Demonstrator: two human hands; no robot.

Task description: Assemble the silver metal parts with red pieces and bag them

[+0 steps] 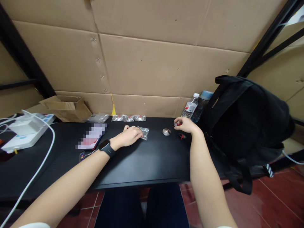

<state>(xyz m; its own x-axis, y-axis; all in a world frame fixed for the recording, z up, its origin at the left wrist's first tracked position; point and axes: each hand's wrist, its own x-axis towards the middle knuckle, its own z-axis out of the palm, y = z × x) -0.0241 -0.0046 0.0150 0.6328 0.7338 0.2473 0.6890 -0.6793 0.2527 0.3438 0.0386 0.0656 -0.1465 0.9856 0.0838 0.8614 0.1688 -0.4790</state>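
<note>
My left hand, a dark watch on its wrist, rests near the middle of the black table with its fingers curled over the left edge of a small clear plastic bag. Further right, my right hand pinches a small round metal piece with red on it, partly hidden by the fingers. Between the hands lies a shiny silver disc. Just below my right hand is a darker round piece with a red mark. Along the back, several similar pieces lie in clear bags.
A black backpack fills the right side, beside a water bottle and a blue-lidded bottle. To the left are a phone, clear bags, a cardboard box and a white power strip with cables.
</note>
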